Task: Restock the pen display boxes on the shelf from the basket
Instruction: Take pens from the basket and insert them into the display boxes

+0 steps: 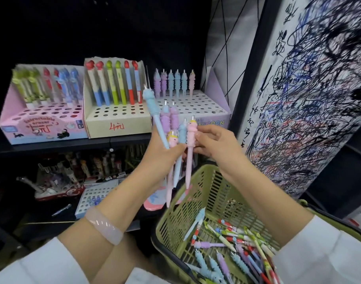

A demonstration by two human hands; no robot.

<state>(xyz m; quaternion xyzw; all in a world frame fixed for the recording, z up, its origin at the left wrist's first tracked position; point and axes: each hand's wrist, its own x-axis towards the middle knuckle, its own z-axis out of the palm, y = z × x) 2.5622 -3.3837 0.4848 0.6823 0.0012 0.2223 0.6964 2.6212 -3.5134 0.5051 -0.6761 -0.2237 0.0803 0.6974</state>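
Pastel pens (171, 128), six held, three boxes (116, 111)

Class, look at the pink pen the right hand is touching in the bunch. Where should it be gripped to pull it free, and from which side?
Probably grip the pink pen at its ribbed upper section, coming from the right. That part stands clear above the left hand, which clamps the bunch lower down, and the pen sits on the bunch's right edge, where the right hand already pinches it. The ribs should help against slipping as it is drawn upward.
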